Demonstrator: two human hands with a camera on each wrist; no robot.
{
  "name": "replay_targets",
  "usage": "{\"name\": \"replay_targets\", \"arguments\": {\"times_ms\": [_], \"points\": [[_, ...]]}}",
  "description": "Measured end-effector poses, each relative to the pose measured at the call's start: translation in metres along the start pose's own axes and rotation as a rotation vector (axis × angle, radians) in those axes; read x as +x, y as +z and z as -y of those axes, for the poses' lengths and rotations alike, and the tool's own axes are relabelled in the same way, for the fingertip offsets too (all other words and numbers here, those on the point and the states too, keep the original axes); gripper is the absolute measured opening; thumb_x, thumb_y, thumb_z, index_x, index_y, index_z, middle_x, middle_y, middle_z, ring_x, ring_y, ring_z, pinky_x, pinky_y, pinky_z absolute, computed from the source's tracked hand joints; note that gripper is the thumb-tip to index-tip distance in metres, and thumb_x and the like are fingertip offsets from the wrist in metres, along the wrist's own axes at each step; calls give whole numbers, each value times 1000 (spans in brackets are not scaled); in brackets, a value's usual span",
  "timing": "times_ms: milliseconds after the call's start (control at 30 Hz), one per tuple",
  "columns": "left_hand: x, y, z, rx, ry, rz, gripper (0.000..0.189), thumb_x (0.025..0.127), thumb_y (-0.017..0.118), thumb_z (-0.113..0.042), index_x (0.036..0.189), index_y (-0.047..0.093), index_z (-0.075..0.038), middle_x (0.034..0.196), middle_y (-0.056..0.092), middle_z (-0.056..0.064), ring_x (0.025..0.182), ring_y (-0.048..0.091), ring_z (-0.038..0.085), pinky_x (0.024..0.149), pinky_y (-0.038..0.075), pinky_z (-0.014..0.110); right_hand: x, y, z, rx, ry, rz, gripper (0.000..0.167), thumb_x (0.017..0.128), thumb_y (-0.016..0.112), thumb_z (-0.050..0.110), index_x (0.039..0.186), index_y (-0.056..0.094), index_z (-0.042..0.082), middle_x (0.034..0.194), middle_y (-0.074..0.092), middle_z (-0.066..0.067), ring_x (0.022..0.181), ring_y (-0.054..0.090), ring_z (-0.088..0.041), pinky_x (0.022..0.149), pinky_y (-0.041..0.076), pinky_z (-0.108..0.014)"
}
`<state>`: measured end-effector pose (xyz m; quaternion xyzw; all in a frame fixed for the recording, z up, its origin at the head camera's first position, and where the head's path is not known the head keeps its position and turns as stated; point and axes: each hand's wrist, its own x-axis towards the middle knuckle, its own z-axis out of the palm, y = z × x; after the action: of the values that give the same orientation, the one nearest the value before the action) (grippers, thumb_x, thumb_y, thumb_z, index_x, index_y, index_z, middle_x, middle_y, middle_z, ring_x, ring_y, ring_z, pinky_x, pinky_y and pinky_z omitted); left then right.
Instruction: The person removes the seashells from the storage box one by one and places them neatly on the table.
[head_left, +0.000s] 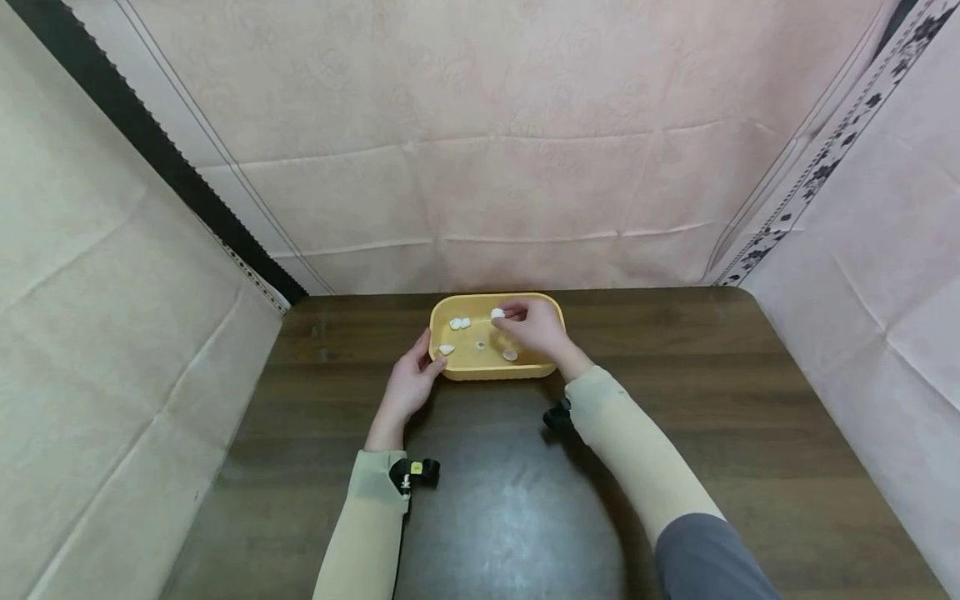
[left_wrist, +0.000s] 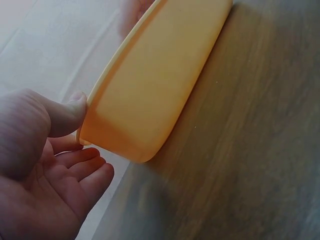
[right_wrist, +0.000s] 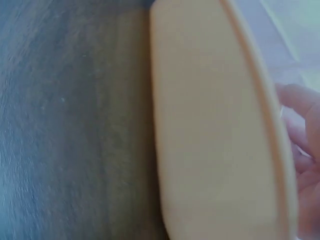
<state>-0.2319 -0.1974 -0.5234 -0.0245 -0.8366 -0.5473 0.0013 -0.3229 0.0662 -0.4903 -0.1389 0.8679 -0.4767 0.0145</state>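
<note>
A shallow yellow tray [head_left: 495, 373] stands at the far edge of the wooden table. My left hand [head_left: 411, 383] pinches the rim at its near left corner; in the left wrist view the thumb [left_wrist: 70, 117] presses the rim, with fingers beneath. Over the tray's right half, my right hand [head_left: 534, 325] holds a small white piece [head_left: 497, 313] at its fingertips. Other small white pieces lie in the tray: a pair side by side [head_left: 460, 323], one near the left hand [head_left: 446, 350], a smaller one [head_left: 481, 344] mid-tray and a flat round one [head_left: 510, 354]. Their kind is too small to tell.
The brown wooden table [head_left: 750, 433] spreads around the tray. Behind it hangs a pale cloth [head_left: 480, 200], with further cloth at the left [head_left: 150, 333] and right [head_left: 885, 267]. Black devices sit at both wrists, the left one [head_left: 416, 472] with a yellow mark.
</note>
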Motion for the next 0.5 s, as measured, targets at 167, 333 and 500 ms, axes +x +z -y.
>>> {"name": "replay_targets", "arguments": {"times_ms": [167,333,500], "points": [[1,0,-1,-7,-3,-5,68,109,63,-11,167,28,-2,174,26,14,160,26,27,128,28,45,-11,-20,-3,111,-63,-26,32,93,87,31,117,80,11,104,78,-3,98,72,-22,84,60,-35],[1,0,-1,-20,-2,-2,68,109,63,-11,167,28,-2,174,26,13,161,25,26,128,28,44,-31,-42,-15,219,-47,-65,38,94,86,35,123,78,12,112,77,-6,103,70,-25,85,59,-31],[0,0,-1,-30,-12,4,68,110,62,-12,167,28,-2,174,26,10,160,26,25,128,29,43,-52,-55,-32,256,6,-127,46,95,84,38,131,75,11,115,73,-9,103,66,-22,86,56,-23]]}}
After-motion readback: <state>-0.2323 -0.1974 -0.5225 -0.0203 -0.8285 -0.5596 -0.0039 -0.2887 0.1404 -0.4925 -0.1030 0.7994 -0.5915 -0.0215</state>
